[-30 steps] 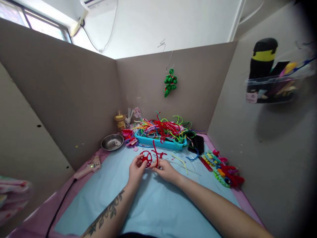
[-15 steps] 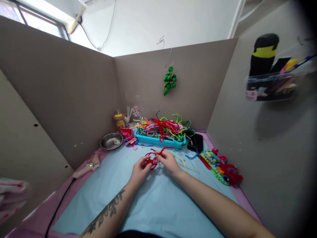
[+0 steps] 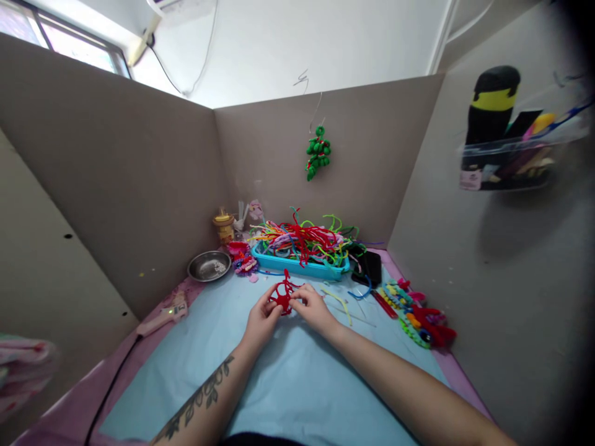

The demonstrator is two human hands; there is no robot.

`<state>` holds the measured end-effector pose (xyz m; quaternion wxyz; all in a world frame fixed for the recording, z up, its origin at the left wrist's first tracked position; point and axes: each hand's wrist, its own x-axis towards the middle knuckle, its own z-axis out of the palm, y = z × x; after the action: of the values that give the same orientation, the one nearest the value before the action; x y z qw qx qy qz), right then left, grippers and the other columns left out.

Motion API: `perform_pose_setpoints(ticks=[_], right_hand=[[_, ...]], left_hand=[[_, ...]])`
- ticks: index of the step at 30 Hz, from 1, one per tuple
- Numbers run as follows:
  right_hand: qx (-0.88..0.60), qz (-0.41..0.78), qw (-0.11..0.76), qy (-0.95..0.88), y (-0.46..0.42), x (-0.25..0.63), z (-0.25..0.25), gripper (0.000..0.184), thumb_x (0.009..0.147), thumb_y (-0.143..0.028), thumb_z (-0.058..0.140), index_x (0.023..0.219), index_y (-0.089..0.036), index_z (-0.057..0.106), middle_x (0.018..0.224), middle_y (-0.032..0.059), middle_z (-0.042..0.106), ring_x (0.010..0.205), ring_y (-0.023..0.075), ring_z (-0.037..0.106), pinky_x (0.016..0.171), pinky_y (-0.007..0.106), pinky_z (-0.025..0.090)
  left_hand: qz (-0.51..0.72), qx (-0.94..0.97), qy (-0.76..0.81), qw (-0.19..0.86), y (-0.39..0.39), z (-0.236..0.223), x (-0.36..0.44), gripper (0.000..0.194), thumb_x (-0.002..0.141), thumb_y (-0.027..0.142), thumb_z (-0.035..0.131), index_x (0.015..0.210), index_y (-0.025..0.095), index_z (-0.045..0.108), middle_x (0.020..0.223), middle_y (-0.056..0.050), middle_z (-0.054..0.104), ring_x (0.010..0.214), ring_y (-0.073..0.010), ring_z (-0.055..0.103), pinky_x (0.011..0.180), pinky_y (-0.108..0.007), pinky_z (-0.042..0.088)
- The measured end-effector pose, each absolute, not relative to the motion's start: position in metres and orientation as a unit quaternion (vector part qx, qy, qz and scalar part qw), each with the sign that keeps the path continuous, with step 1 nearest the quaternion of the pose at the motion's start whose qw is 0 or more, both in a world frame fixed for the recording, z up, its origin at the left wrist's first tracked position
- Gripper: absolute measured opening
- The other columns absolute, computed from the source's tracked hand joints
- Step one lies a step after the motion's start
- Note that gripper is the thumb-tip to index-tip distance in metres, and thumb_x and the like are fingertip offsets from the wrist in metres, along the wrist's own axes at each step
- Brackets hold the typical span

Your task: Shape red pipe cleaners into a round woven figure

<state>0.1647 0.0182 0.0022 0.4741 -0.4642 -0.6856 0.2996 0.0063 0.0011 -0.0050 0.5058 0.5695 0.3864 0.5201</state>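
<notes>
A red pipe-cleaner piece, bent into a web of small loops, is held up over the pale blue cloth. My left hand pinches its left side between thumb and fingers. On the other side my right hand has thumb and forefinger closed on the same piece near its right edge. One red end stands up from the top of the piece, and another strand runs toward my right fingers. Just what lies between the right fingertips is partly hidden.
Behind my hands stands a blue tray heaped with coloured pipe cleaners. A metal bowl and a glue gun lie left. A phone, a red stick and fuzzy coloured pieces lie right. Partitions enclose the table.
The red piece has turned, so its looped face shows more and one end now points up. My right hand has shifted slightly lower, off the upper strand.
</notes>
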Motion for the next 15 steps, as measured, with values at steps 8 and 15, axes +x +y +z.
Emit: perform_pose_setpoints(ticks=[8, 15], right_hand=[[-0.452, 0.337, 0.487, -0.667, 0.0189, 0.1628, -0.0017, 0.01, 0.07, -0.022, 0.055, 0.063, -0.018, 0.06, 0.079, 0.001, 0.046, 0.078, 0.0159, 0.047, 0.075, 0.029, 0.038], [-0.441, 0.363, 0.473, -0.671, 0.0202, 0.165, -0.0003, 0.01, 0.067, -0.023, 0.057, 0.059, -0.017, 0.057, 0.078, 0.0001, 0.044, 0.077, 0.015, 0.047, 0.076, 0.029, 0.037]], left_hand=[[0.484, 0.629, 0.413, 0.446, -0.0055, -0.0014, 0.0084, 0.061, 0.079, 0.029, 0.053, 0.135, 0.012, 0.034, 0.057, 0.006, 0.046, 0.054, -0.0085, 0.044, 0.056, -0.02, 0.036], [0.477, 0.64, 0.414, 0.437, -0.006, -0.0027, 0.008, 0.064, 0.079, 0.03, 0.054, 0.136, 0.012, 0.031, 0.055, 0.007, 0.039, 0.051, -0.0081, 0.038, 0.051, -0.02, 0.032]])
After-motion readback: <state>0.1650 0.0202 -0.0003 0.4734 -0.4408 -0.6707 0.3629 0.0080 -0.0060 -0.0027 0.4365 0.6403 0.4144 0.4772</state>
